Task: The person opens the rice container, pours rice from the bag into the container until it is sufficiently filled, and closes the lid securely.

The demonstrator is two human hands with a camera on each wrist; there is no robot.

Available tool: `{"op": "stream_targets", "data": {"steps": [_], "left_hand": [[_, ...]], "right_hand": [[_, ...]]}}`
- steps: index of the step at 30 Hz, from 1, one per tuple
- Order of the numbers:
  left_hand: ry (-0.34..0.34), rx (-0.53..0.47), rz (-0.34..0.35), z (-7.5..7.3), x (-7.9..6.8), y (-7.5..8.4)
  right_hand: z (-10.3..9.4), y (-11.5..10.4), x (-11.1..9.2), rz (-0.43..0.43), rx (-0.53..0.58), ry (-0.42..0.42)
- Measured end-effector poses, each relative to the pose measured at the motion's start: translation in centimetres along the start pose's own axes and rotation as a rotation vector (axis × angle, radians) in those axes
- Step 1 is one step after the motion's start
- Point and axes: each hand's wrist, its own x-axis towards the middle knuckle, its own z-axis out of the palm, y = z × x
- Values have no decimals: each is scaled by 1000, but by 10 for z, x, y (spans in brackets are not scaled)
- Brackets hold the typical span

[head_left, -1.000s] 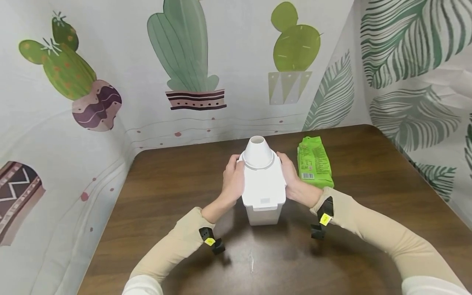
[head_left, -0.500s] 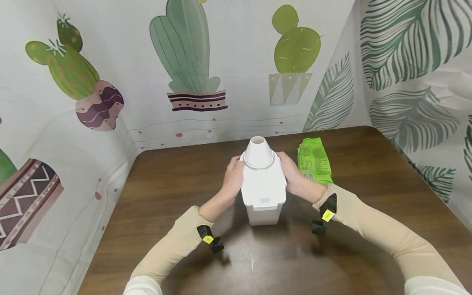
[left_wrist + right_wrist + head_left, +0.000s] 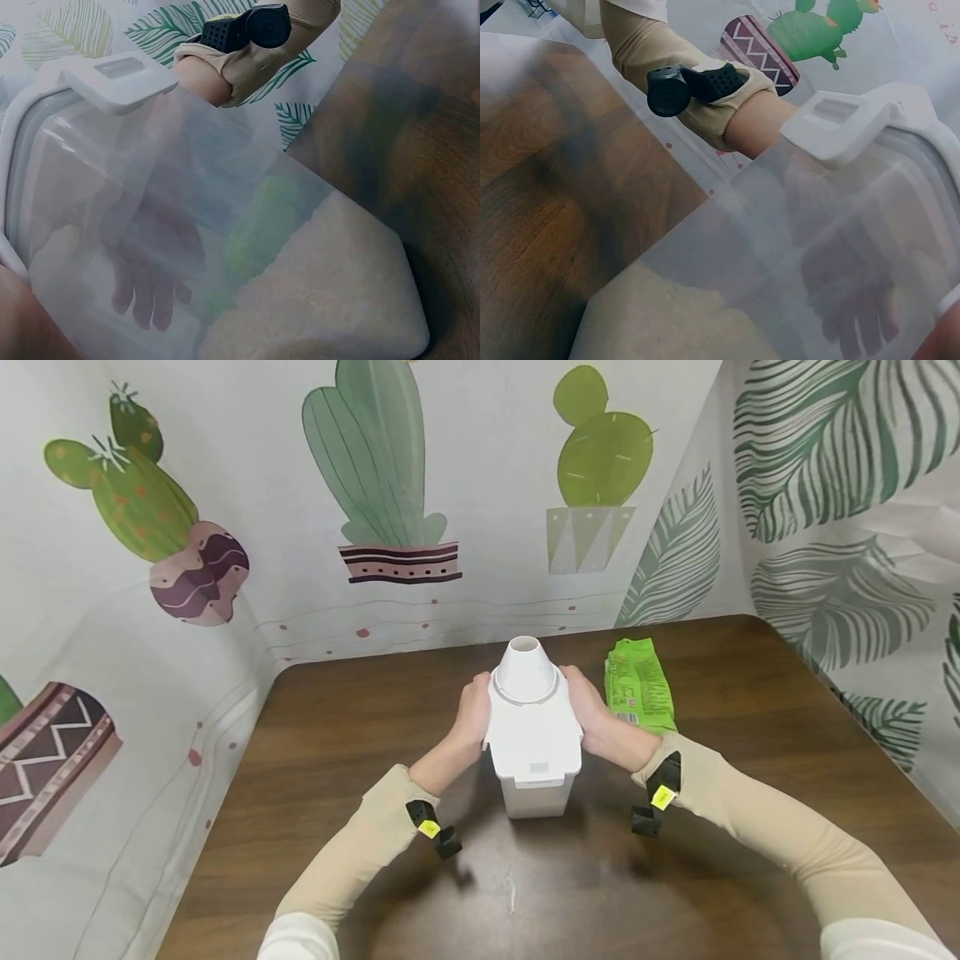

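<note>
A translucent storage container [image 3: 536, 802] with a white lid [image 3: 536, 735] stands upright on the table. A white cone-shaped piece [image 3: 525, 672] with an open top rises from the lid's far part. Inside lies a sloping heap of pale, rice-like grains [image 3: 315, 292]. My left hand [image 3: 471, 718] rests on the container's left side, close under the lid. On the opposite side my right hand [image 3: 595, 718] presses against the wall. Through the cloudy wall, the right fingers [image 3: 142, 296] look straight, and so do the left fingers [image 3: 859, 322]. A white latch [image 3: 124, 79] projects at the lid's front.
A green packet [image 3: 641, 689] lies to the right of the container, partly behind my right forearm. The dark wooden table [image 3: 360, 718] meets a printed cloth backdrop [image 3: 495, 485] at its far edge. Black wrist cameras [image 3: 442, 839] hang close to the tabletop.
My left thumb, earlier over the lid's edge, now lies at the side, and the left hand has shifted slightly. The container and right hand stay nearly where they were.
</note>
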Motion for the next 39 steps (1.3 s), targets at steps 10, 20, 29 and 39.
{"op": "stream_targets", "data": {"steps": [10, 20, 29, 39], "left_hand": [[48, -103, -25, 5, 1, -2], [9, -218, -68, 8, 0, -4], [-62, -371, -61, 10, 2, -3], [-60, -393, -49, 12, -2, -4]], "right_hand": [[3, 0, 0, -3, 12, 37], [7, 1, -1, -5, 64, 36], [8, 3, 0, -21, 134, 40], [7, 1, 1, -6, 145, 5]]}}
